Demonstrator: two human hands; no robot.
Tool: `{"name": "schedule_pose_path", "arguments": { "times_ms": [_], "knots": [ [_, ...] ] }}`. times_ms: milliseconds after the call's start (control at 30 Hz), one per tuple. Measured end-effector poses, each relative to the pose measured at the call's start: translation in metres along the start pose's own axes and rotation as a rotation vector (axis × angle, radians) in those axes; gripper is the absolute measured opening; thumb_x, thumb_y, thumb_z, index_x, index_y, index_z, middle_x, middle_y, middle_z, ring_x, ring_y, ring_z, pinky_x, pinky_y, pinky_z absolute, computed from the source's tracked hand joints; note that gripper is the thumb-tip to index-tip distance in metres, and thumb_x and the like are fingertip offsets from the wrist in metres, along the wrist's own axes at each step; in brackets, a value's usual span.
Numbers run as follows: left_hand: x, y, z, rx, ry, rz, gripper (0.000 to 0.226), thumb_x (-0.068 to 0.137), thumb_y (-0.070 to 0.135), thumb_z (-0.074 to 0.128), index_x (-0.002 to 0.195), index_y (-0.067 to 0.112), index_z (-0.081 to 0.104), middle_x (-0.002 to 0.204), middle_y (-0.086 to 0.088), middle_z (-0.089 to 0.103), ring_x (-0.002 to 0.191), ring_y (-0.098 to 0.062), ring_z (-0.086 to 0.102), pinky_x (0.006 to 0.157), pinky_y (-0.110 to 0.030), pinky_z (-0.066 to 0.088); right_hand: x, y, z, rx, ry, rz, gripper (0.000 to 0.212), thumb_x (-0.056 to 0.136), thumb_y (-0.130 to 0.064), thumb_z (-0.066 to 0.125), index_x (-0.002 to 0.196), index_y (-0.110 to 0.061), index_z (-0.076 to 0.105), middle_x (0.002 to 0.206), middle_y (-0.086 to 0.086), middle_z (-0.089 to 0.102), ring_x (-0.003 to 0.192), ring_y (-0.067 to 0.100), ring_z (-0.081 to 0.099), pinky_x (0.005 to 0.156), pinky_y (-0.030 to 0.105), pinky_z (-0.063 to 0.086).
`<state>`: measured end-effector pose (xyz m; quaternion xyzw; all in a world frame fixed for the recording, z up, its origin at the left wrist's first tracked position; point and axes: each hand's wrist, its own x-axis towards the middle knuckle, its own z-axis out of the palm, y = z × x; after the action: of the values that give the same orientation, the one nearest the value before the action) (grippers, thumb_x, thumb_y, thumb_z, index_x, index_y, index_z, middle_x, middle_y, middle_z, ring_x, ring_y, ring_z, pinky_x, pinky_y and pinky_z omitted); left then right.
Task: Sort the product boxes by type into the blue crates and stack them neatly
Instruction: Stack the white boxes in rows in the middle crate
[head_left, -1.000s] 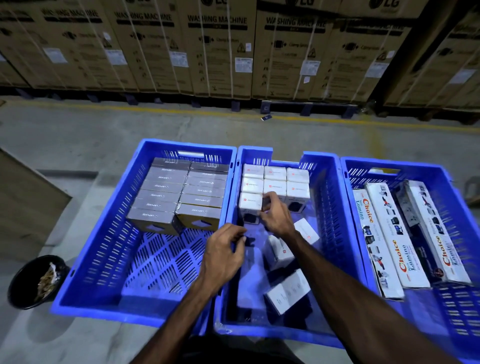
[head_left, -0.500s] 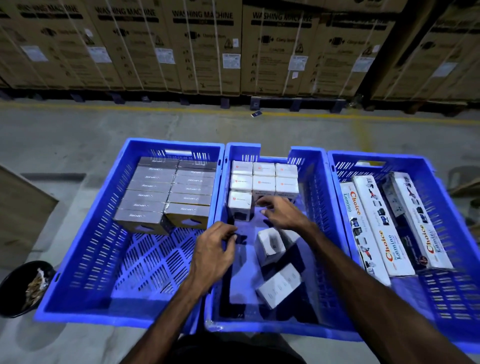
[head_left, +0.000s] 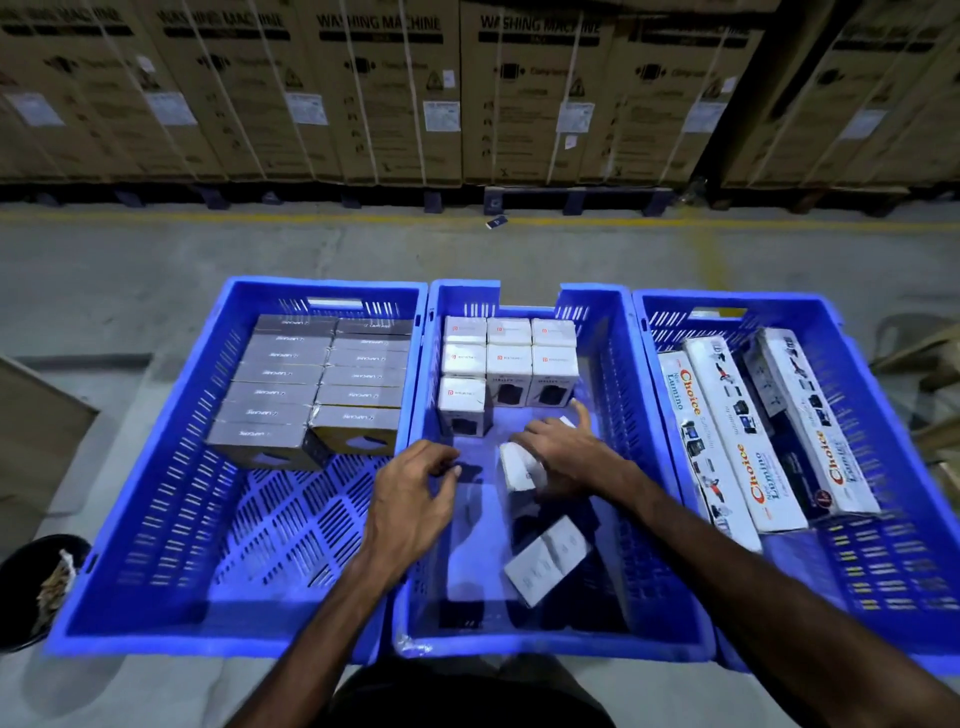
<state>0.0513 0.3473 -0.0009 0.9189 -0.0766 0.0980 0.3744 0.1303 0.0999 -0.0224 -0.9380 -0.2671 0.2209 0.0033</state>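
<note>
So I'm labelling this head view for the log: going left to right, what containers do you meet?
Black bucket → left crate of grey boxes → middle crate of white boxes → right crate of long Choice boxes.

The right hand (head_left: 566, 452) has drawn back from the standing white boxes (head_left: 509, 358) at the far end of the middle crate (head_left: 613, 322) and now lies over a loose white box (head_left: 519, 467) nearer by, fingers spread. The left hand (head_left: 415, 499) has opened slightly, hovering beside it. That box has tipped and shifted.
</note>
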Motion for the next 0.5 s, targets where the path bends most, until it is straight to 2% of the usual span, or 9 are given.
{"name": "schedule_pose_path", "arguments": {
  "times_ms": [67, 100, 167, 200, 300, 367, 433, 500],
  "knots": [
    [0.002, 0.005, -0.001, -0.030, -0.019, -0.054, 0.020, 0.091, 0.017, 0.076, 0.111, 0.017, 0.076, 0.102, 0.005, 0.074, 0.088, -0.006, 0.066, 0.084, -0.033, 0.059, 0.001, 0.002, -0.018, 0.205, 0.002, 0.084, 0.077, 0.078, -0.065, 0.073, 0.143, -0.031, 0.048, 0.136, 0.000, 0.055, 0.136, 0.023, 0.048, 0.116, 0.065, 0.010],
    [0.003, 0.008, -0.001, -0.059, -0.032, -0.081, 0.026, 0.091, 0.019, 0.077, 0.117, 0.018, 0.074, 0.106, 0.006, 0.073, 0.091, -0.006, 0.066, 0.087, -0.033, 0.059, 0.000, 0.003, -0.030, 0.272, 0.048, 0.110, 0.074, 0.076, -0.073, 0.069, 0.136, -0.034, 0.052, 0.133, -0.001, 0.058, 0.132, 0.023, 0.051, 0.114, 0.059, 0.018],
    [0.006, 0.014, 0.001, -0.112, -0.074, -0.131, 0.043, 0.090, 0.028, 0.079, 0.131, 0.021, 0.068, 0.116, 0.007, 0.068, 0.099, -0.007, 0.065, 0.092, -0.031, 0.056, -0.006, 0.002, -0.050, 0.322, 0.202, 0.132, 0.065, 0.077, -0.084, 0.058, 0.121, -0.036, 0.058, 0.124, -0.003, 0.067, 0.121, 0.025, 0.060, 0.100, 0.048, 0.035],
    [0.007, 0.017, 0.003, -0.131, -0.110, -0.148, 0.054, 0.088, 0.034, 0.080, 0.138, 0.024, 0.062, 0.123, 0.008, 0.065, 0.105, -0.008, 0.063, 0.095, -0.030, 0.054, -0.010, 0.000, -0.059, 0.348, 0.268, 0.152, 0.067, 0.078, -0.087, 0.052, 0.119, -0.034, 0.061, 0.123, -0.003, 0.070, 0.117, 0.027, 0.063, 0.093, 0.044, 0.042],
    [0.009, 0.023, 0.013, -0.140, -0.226, -0.143, 0.078, 0.084, 0.049, 0.080, 0.150, 0.031, 0.045, 0.141, 0.011, 0.054, 0.124, -0.008, 0.054, 0.104, -0.030, 0.046, -0.016, -0.009, -0.080, 0.476, 0.318, 0.304, 0.082, 0.076, -0.097, 0.035, 0.123, -0.036, 0.065, 0.128, -0.005, 0.071, 0.120, 0.029, 0.064, 0.094, 0.044, 0.051],
    [0.012, 0.026, 0.018, -0.176, -0.239, -0.148, 0.081, 0.082, 0.047, 0.080, 0.152, 0.030, 0.042, 0.147, 0.011, 0.053, 0.132, -0.009, 0.053, 0.108, -0.036, 0.047, -0.016, -0.015, -0.089, 0.494, 0.294, 0.364, 0.092, 0.071, -0.103, 0.025, 0.103, -0.030, 0.071, 0.115, -0.003, 0.074, 0.110, 0.031, 0.066, 0.093, 0.046, 0.053],
    [0.018, 0.030, 0.019, -0.313, -0.233, -0.232, 0.078, 0.078, 0.040, 0.080, 0.148, 0.030, 0.046, 0.142, 0.010, 0.060, 0.126, -0.010, 0.061, 0.101, -0.040, 0.054, -0.018, -0.018, -0.095, 0.500, 0.274, 0.378, 0.097, 0.072, -0.104, 0.019, 0.085, -0.022, 0.069, 0.095, -0.001, 0.075, 0.096, 0.030, 0.067, 0.089, 0.045, 0.054],
    [0.023, 0.030, 0.017, -0.481, -0.239, -0.333, 0.076, 0.074, 0.032, 0.083, 0.143, 0.030, 0.052, 0.130, 0.006, 0.067, 0.114, -0.013, 0.067, 0.092, -0.044, 0.060, -0.017, -0.013, -0.100, 0.594, 0.232, 0.340, 0.101, 0.075, -0.102, 0.019, 0.091, -0.016, 0.070, 0.090, 0.003, 0.075, 0.092, 0.028, 0.068, 0.088, 0.043, 0.054]
  ]
}}
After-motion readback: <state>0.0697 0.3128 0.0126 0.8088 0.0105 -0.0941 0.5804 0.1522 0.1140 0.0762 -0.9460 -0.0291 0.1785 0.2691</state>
